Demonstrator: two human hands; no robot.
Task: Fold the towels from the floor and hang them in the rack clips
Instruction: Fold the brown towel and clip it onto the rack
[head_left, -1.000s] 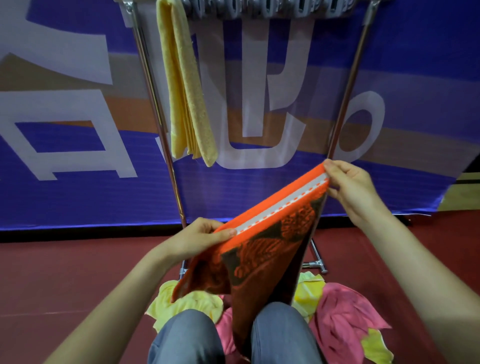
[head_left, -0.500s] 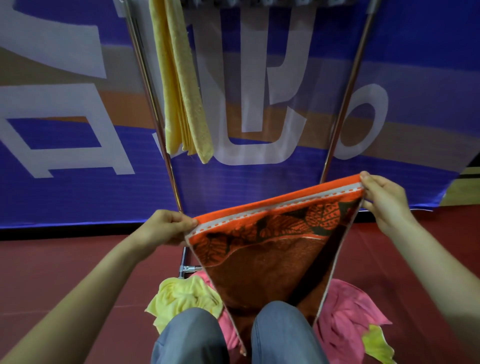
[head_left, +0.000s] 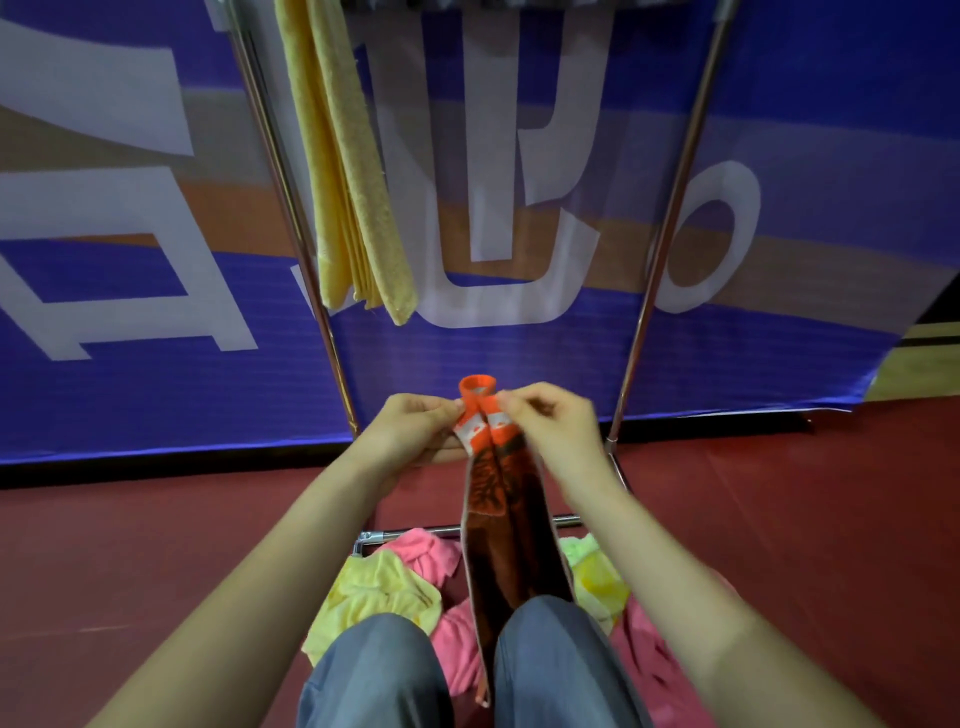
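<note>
An orange towel (head_left: 498, 499) with a dark leaf pattern hangs folded lengthwise between my knees. My left hand (head_left: 415, 428) and my right hand (head_left: 550, 426) meet at its top, each pinching an upper corner, with the orange hem looped above the fingers. A folded yellow towel (head_left: 353, 182) hangs from the top of the metal rack (head_left: 670, 218) on the left side. The rack's clips are mostly cut off by the frame's top edge. Loose yellow and pink towels (head_left: 395, 587) lie in a heap on the floor.
The rack's two slanted metal legs (head_left: 291, 208) frame the space ahead, with a low crossbar (head_left: 415, 531) near the floor. A blue banner wall (head_left: 519, 358) stands right behind it. Red floor (head_left: 810, 519) spreads to both sides. My knees (head_left: 374, 670) are at the bottom.
My hands have come together, bringing the two top corners of the orange towel to meet. The towel went from spread wide to folded in a narrow strip. The view dipped slightly.
</note>
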